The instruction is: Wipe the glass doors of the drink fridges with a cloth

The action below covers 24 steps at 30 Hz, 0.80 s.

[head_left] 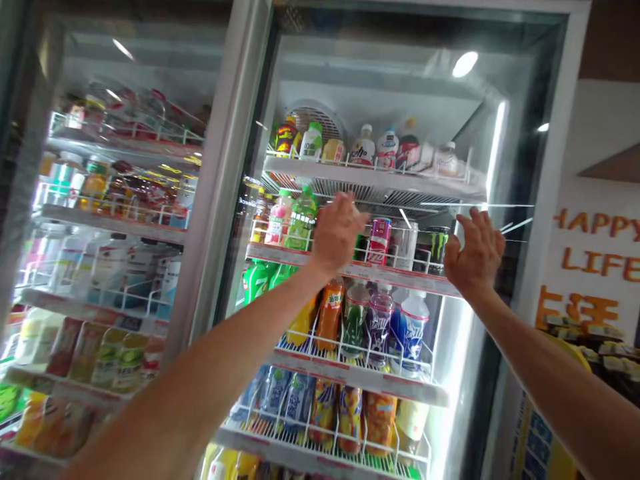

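Both my hands are raised before the glass door [425,80] of a lit drinks fridge. My left hand [337,233] is open with nothing in it, its fingers loosely bent and apart. It covers part of the second shelf, just right of a green bottle [302,219] and left of a pink-red can [379,241]. To the right, my right hand [475,252] is also open and bare, fingers spread, beside a black can with a green mark [439,245]. Whether either hand touches the glass, I cannot tell.
Wire-fronted shelves [360,375] hold rows of bottles and cans. A grey door frame [220,153] divides this fridge from another stocked one on the left. At right is a wall with orange letters [600,227] and a yellow-rimmed display [570,350] of dark packets.
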Each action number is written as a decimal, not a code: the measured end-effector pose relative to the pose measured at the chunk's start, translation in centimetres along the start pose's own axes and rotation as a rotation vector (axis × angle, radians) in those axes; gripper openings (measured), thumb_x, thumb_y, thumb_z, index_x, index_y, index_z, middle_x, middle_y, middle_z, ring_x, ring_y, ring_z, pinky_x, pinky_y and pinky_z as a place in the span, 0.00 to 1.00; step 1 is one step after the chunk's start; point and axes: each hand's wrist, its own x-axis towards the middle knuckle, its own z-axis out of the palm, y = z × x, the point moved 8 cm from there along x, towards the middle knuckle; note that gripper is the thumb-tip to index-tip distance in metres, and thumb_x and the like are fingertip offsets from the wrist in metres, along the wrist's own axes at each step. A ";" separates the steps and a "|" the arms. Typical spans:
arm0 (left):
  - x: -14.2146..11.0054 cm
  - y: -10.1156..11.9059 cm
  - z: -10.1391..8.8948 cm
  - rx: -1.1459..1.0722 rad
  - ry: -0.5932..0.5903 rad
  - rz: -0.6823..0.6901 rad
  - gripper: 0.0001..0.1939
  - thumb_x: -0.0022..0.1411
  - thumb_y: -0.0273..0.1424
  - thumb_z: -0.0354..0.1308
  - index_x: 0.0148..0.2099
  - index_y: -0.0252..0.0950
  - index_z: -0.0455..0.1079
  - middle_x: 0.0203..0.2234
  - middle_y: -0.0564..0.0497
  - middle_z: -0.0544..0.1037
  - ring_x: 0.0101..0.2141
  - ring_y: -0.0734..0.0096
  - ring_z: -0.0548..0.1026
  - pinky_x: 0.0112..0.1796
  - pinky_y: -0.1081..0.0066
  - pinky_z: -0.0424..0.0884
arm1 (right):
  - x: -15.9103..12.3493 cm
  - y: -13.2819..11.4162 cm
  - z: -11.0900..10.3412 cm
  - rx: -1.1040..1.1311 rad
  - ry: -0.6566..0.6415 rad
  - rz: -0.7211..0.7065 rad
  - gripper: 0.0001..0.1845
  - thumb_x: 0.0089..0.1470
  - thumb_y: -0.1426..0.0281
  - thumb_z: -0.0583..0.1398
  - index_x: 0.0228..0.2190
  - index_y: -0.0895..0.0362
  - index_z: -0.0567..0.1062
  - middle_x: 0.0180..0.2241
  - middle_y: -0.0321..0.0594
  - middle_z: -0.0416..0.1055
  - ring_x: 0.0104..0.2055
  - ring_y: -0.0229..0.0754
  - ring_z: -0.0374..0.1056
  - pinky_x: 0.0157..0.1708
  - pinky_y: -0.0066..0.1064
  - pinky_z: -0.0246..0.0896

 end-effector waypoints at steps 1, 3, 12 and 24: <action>-0.6 3.0 1.1 -0.035 -0.073 0.153 0.21 0.62 0.24 0.45 0.56 0.45 0.61 0.61 0.54 0.56 0.62 0.64 0.47 0.59 0.57 0.53 | 0.0 0.1 0.0 -0.003 -0.003 0.000 0.24 0.54 0.67 0.49 0.52 0.58 0.64 0.59 0.47 0.57 0.63 0.48 0.49 0.58 0.47 0.42; -2.0 5.9 2.1 -0.083 -0.175 0.389 0.24 0.61 0.22 0.44 0.58 0.46 0.57 0.60 0.56 0.56 0.63 0.68 0.46 0.60 0.61 0.53 | 0.0 0.2 0.0 -0.005 -0.006 0.003 0.23 0.54 0.67 0.49 0.52 0.57 0.64 0.59 0.47 0.57 0.63 0.47 0.49 0.58 0.46 0.42; -0.8 -7.2 -3.8 0.072 0.161 -0.101 0.20 0.64 0.29 0.41 0.57 0.27 0.57 0.61 0.34 0.49 0.63 0.52 0.43 0.57 0.44 0.51 | -0.1 -0.1 -0.3 0.028 0.007 0.026 0.21 0.54 0.68 0.50 0.51 0.56 0.65 0.58 0.48 0.58 0.63 0.48 0.49 0.59 0.48 0.41; -2.0 -10.2 -4.7 0.067 0.169 -0.213 0.19 0.65 0.27 0.38 0.55 0.31 0.59 0.62 0.40 0.51 0.62 0.55 0.47 0.57 0.45 0.53 | -0.1 -0.1 -0.4 0.019 0.044 0.032 0.22 0.54 0.66 0.49 0.49 0.57 0.67 0.57 0.48 0.60 0.62 0.48 0.51 0.58 0.46 0.43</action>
